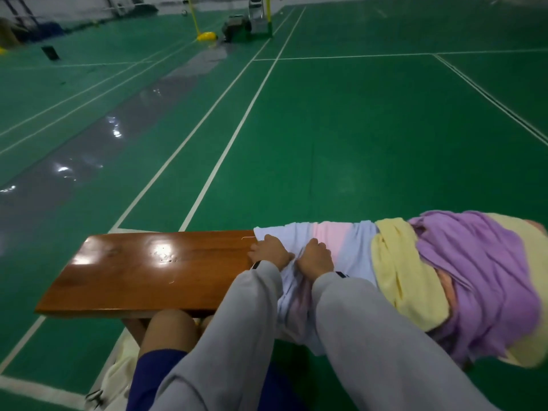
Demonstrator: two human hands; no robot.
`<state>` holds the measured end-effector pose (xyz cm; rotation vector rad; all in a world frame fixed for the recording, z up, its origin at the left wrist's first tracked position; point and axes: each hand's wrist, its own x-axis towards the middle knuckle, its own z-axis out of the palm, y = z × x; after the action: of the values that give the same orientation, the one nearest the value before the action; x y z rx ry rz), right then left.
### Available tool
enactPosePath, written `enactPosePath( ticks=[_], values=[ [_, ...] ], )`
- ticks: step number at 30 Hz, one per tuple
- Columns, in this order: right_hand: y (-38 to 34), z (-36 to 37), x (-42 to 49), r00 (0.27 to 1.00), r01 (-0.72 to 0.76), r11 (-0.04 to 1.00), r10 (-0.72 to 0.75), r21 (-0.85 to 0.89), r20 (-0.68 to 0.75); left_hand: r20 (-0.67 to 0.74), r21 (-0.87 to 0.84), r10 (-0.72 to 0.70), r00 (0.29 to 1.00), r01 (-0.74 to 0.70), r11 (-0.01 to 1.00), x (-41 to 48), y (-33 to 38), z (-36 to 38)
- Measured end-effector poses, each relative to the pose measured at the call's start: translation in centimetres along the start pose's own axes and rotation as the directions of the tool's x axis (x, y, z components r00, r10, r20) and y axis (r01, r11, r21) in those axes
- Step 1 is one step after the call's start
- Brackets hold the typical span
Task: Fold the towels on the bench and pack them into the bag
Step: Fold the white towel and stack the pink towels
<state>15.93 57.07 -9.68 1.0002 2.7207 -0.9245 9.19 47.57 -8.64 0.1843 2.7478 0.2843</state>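
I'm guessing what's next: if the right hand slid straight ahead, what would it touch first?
Likely just more of the striped towel the right hand grips, then the far edge of the bench.

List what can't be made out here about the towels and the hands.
All head view:
- Purple towel and yellow towel overlap and blur at the right edge, so the count beneath is hidden.
- Striped towel: near end covered by grey sleeves.
- Left hand, right hand: fingertips hidden under knuckles, so gripping or pressing is unclear.
- Cream fabric: partly behind the knee; possibly the bag.
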Motion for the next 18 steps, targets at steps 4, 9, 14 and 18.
enactPosePath(
  ticks=[4, 9, 14, 18],
  values=[
    [-0.5, -1.0, 0.4, 0.996, 0.055, 0.998, -0.056, 0.020, 0.069, -0.048, 0.014, 0.156, 0.987, -0.155, 0.988, 1.1, -1.3, -0.8],
    [-0.8, -1.8, 0.3, 0.993, 0.026, 0.997, -0.035, 0.077, 0.116, -0.036, -0.301, 0.156, 0.987, -0.160, 0.940, 2.3, -1.3, -3.6],
    [-1.3, -2.2, -1.2, 0.963, -0.229, 0.871, 0.139, 0.436, 0.230, 0.282, -0.934, 0.148, 0.948, 0.236, 0.267, 1.0, -0.4, -6.2],
    [0.2, 3.1, 3.6, 0.920, -0.380, 0.563, 0.149, 0.734, 0.362, 0.167, -0.980, 0.292, 0.942, 0.191, -0.055, 0.7, 0.5, -10.8]
  ],
)
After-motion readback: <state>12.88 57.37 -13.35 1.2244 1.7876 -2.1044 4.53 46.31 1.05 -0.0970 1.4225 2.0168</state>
